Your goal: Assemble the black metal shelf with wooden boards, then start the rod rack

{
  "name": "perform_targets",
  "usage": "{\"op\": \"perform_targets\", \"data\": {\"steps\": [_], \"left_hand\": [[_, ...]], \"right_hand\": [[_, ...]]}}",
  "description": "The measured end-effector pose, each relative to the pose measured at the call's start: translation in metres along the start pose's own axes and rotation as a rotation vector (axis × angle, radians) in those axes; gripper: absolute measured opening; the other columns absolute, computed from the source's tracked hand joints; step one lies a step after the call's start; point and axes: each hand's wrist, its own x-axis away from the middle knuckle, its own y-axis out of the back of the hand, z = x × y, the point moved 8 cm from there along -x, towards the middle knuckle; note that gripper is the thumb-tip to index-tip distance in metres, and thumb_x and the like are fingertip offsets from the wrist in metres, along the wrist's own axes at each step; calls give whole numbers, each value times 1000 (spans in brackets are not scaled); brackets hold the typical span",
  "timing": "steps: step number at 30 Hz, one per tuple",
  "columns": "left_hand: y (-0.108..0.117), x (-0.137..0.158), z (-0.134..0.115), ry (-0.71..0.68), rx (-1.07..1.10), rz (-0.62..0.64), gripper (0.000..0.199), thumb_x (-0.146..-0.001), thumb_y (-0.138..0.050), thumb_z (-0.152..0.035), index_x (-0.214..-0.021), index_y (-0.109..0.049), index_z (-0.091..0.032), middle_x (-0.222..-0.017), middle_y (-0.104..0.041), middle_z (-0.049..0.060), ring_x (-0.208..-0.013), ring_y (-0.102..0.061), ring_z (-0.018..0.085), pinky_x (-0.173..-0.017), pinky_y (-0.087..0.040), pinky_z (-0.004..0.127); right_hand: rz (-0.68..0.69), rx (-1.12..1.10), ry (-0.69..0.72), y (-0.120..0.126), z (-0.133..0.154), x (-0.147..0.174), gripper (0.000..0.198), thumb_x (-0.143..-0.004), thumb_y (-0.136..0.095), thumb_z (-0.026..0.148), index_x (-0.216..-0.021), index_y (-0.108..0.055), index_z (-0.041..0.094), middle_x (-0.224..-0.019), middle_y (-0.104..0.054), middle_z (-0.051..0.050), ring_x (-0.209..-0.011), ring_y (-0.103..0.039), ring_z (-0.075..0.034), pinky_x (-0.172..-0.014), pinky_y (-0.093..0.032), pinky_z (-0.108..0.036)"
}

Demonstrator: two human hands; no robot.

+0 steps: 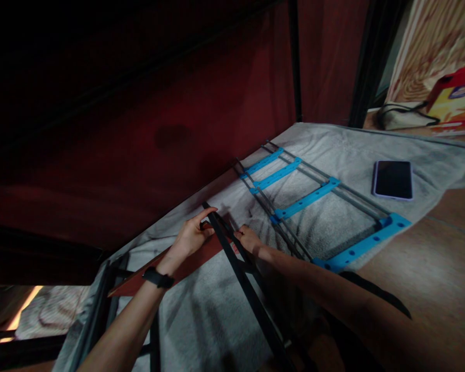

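Note:
A black metal frame (238, 268) with two long bars and a crosspiece slants up from near my body, over a grey cloth. My left hand (194, 236), with a black band on its wrist, grips this frame near its far end, thumb and fingers closed about the bar. Beneath and beside that hand lies a reddish-brown board (194, 262), its right end meeting the frame. Close to the same joint, on the frame's right side, my right hand (250, 239) is closed with its fingers curled. What it pinches there is too small and dark to make out.
A rack of grey rods with blue crosspieces (308, 199) lies on the grey cloth (201, 315) at right. Beyond it rests a phone (393, 180). A dark red cabinet panel (225, 103) stands behind. More black frame bars (154, 336) are at lower left; a red-yellow box (455, 103) sits far right.

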Motion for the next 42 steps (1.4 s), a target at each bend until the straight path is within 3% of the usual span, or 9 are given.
{"op": "perform_targets", "data": {"steps": [5, 18, 25, 29, 33, 42], "left_hand": [[1, 0, 0, 13, 10, -11, 59, -77, -65, -24, -134, -54, -20, -78, -67, 0, -61, -59, 12, -54, -44, 21], [1, 0, -5, 19, 55, -38, 58, -72, -70, -24, -129, -59, -21, -81, -69, 1, -62, -59, 12, -56, -45, 21], [1, -1, -1, 15, 28, -22, 59, -75, -68, -25, -132, -57, -21, -75, -67, 0, -58, -56, 12, -52, -43, 20], [-2, -1, 0, 14, 80, -9, 59, -74, -68, -25, -132, -56, -20, -81, -69, 1, -63, -60, 13, -55, -45, 21], [-3, -1, -3, -8, 92, -1, 57, -75, -66, -24, -130, -56, -19, -87, -70, 3, -66, -61, 13, -57, -47, 22], [0, -2, 0, -10, 50, -35, 56, -73, -70, -24, -128, -59, -21, -87, -70, 2, -64, -60, 12, -58, -48, 21]], "right_hand": [[-1, -43, 2, -3, -2, -4, 11, -94, -50, 33, -94, -56, 24, -64, -66, -3, -54, -66, -17, -54, -56, -28], [55, -20, 8, -6, -13, -16, 21, -93, -51, 36, -105, -57, 20, -74, -71, -8, -57, -68, -18, -56, -57, -30], [45, 20, -19, -4, -13, -15, 31, -94, -49, 46, -111, -57, 22, -84, -73, -13, -66, -72, -22, -60, -60, -34], [54, 63, -14, -5, -9, -10, 23, -95, -47, 38, -110, -56, 23, -82, -73, -11, -69, -72, -21, -60, -59, -31], [70, 52, -5, -6, -8, -8, 28, -96, -43, 39, -113, -53, 19, -76, -71, -8, -66, -71, -20, -60, -58, -30], [110, 111, -29, -8, -12, -13, 31, -98, -41, 39, -120, -55, 22, -95, -74, -16, -74, -73, -22, -64, -59, -33]]}}
